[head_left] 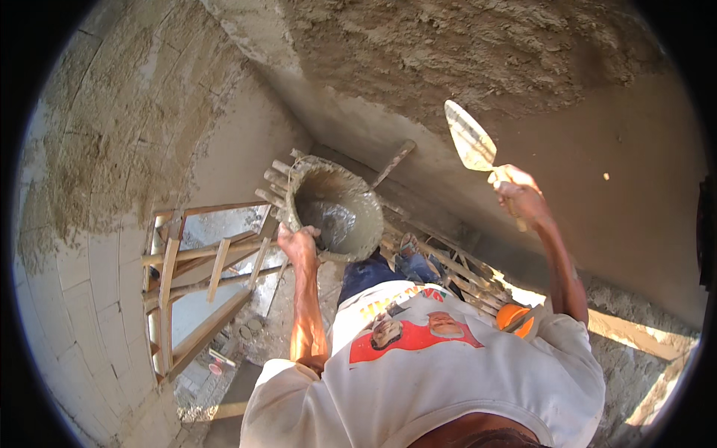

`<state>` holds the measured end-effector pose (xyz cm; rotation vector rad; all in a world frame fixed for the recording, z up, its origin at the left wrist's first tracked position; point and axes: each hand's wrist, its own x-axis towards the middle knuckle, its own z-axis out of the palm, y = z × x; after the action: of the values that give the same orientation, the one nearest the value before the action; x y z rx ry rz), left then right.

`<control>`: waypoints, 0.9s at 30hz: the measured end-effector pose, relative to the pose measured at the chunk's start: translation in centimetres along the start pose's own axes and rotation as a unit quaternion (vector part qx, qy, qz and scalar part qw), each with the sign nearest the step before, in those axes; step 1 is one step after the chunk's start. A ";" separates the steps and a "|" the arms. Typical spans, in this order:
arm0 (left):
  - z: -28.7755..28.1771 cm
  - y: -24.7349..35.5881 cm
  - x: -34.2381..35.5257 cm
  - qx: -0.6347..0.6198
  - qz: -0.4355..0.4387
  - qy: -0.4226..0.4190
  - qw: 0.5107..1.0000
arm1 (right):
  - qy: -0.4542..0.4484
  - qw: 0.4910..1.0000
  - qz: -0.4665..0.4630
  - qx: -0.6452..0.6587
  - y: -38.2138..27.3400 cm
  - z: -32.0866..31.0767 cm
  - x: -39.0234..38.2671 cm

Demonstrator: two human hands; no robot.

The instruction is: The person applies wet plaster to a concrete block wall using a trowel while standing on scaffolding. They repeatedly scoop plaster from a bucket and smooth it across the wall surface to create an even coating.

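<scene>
My left hand (pixel 299 244) grips the near left rim of a mortar-caked bucket (pixel 367 237), which is tipped so that its inside shows. A little wet grey mortar (pixel 334 226) lies at the bottom of the bucket. Up on the right, my right hand (pixel 515 196) is closed around the handle of a pointed trowel (pixel 470 138). The trowel's blade points up and to the left, in front of the plastered wall (pixel 597 149), and looks apart from it. Pale mortar smears cover the blade.
Rough mortar (pixel 448 45) coats the upper part of the wall ahead. A partly plastered block wall (pixel 93 276) stands left, with a wood-framed opening (pixel 168 299) crossed by poles. Below me are scaffold poles (pixel 478 287) and an orange rounded object (pixel 512 316).
</scene>
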<state>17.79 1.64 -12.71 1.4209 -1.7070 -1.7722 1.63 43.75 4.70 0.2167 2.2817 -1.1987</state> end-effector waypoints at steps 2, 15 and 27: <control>0.3 0.6 -0.9 -0.018 0.016 -0.071 0.997 | -0.094 0.981 0.067 -0.153 0.0 7.6 -0.7; 9.7 11.9 -13.2 0.061 0.216 -0.360 0.906 | 0.062 0.939 -0.250 -0.229 12.2 13.9 1.8; 12.6 11.0 -15.7 0.060 0.230 -0.341 0.910 | 0.095 0.905 -0.159 -0.382 11.7 6.9 -4.2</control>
<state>10.71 18.36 1.30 0.3422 -2.2643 -2.0137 12.27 45.57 -4.51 -0.3611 2.8427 -0.3341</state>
